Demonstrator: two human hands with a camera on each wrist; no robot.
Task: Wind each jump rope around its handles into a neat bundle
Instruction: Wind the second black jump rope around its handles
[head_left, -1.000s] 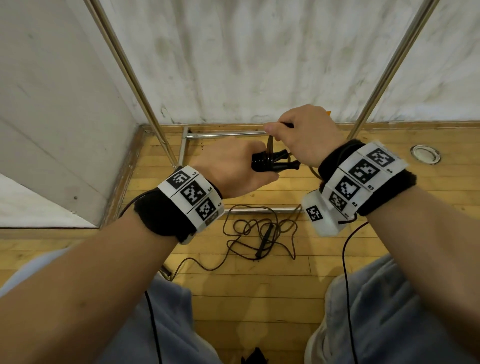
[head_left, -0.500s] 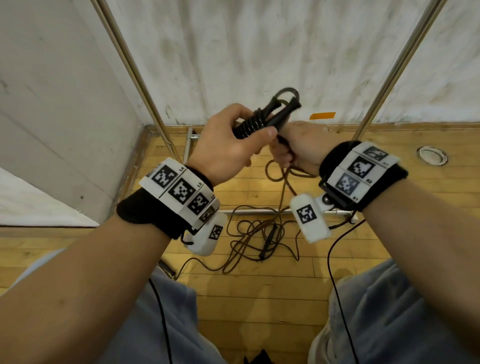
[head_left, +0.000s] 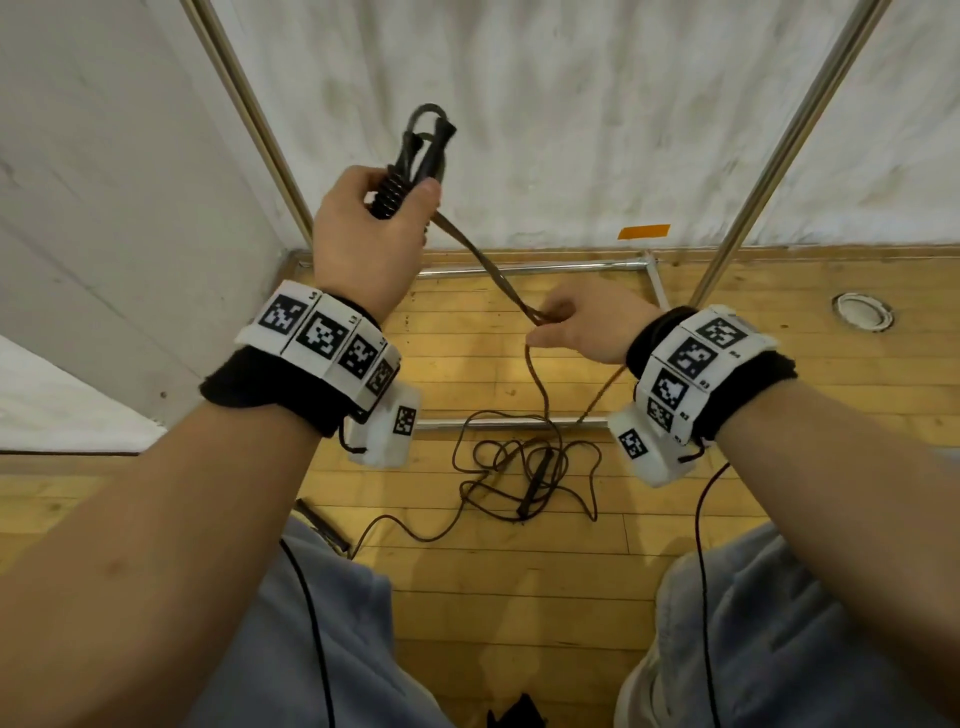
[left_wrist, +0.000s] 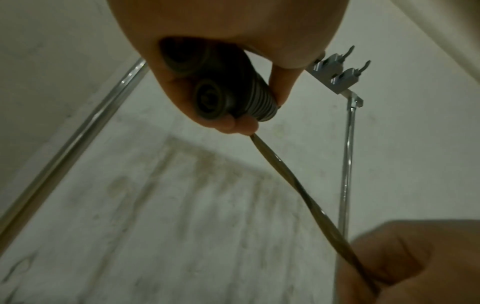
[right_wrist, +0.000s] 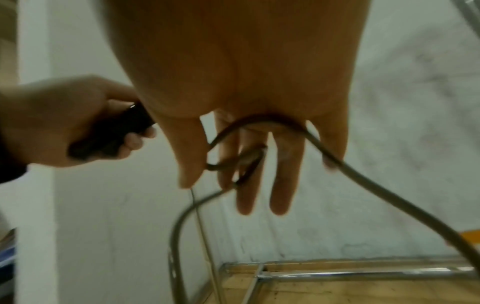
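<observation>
Head view, nearest first: a second jump rope (head_left: 524, 467) lay tangled on the wooden floor (head_left: 467, 597) at 6 o'clock, unwound. Above it, the right hand (head_left: 587, 327) pinched the doubled cord (head_left: 498, 270), probably to keep it taut for winding. Farthest, at 11 o'clock, the left hand (head_left: 374, 228) was closed around both handles (head_left: 410, 171), likely as the core.

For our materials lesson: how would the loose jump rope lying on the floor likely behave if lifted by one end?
The loose rope would probably droop limply, since it lies in tangled loops on the wooden floor. Being thin, it is likely light. Its crossed loops might snag and lift together.
</observation>
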